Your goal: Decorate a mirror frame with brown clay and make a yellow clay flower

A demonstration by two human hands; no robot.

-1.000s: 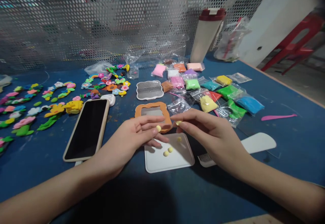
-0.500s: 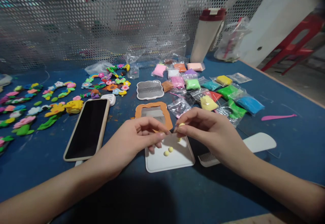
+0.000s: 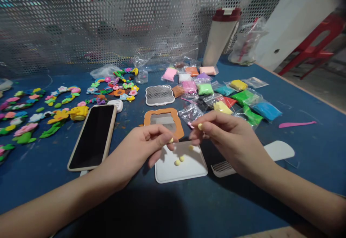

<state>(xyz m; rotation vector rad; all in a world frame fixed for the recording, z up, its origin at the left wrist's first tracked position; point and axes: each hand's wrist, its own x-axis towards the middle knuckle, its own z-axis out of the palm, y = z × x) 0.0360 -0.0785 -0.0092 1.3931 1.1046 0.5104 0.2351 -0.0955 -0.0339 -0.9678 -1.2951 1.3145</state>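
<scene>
Over far-left corner of white tray (image 3: 186,173), pinches yellow ball (image 3: 171,140) in left hand (image 3: 146,148); near far-right corner, pinches second ball (image 3: 200,126) in right hand (image 3: 234,139). Below, on tray, with three loose balls (image 3: 181,158) slanting from middle toward far edge, farthest end closer to right hand.

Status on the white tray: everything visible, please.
The white tray is a shallow rectangle with rounded corners and a thin raised rim, apparently smooth plastic. It lies flat on the blue table, between the phone and the white comb. Three pale yellow balls rest on it. The left hand hides its far left corner; whether fingers touch it is unclear.
</scene>
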